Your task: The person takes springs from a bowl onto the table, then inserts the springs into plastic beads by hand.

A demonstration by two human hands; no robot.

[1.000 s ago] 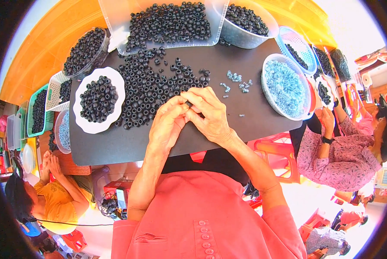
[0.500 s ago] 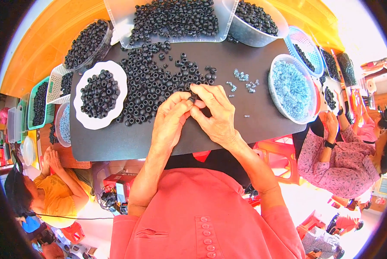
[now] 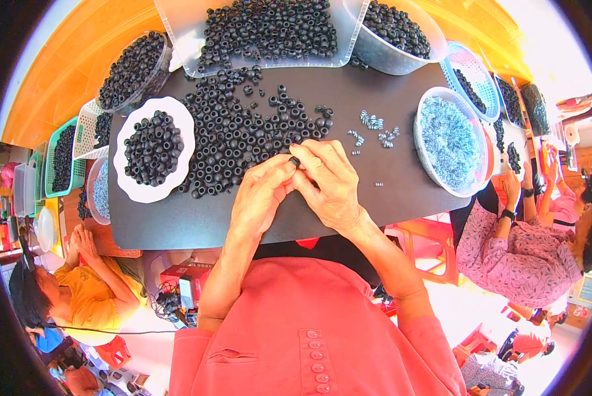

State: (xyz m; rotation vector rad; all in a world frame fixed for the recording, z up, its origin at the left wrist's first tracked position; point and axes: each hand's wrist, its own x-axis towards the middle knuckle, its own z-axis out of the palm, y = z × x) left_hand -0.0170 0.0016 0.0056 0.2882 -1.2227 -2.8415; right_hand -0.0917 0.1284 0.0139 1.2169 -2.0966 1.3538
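Note:
Over the dark table (image 3: 401, 168), near its front edge, my left hand (image 3: 261, 195) and my right hand (image 3: 329, 181) meet fingertip to fingertip. Pinched between them is a small black round plastic piece (image 3: 295, 162); both thumbs and index fingers press around it. Just beyond my hands spreads a loose pile of similar black round pieces (image 3: 226, 135), many showing a hole. To the left, a white scalloped plate (image 3: 127, 183) holds more of them. Several small metal coil springs (image 3: 371, 120) lie right of my hands, beside a clear bowl (image 3: 418, 119) full of springs.
A clear bin (image 3: 177, 49) of black pieces stands at the far edge, with tubs (image 3: 401, 63) on both sides. Baskets (image 3: 78, 168) line the left. One person (image 3: 91, 284) sits at the left, another (image 3: 507, 257) at the right. A red stool (image 3: 428, 247) stands below the table.
My fingers have shifted slightly on the black piece, which now shows more clearly between the fingertips. The whole view has moved a little; the surroundings look the same.

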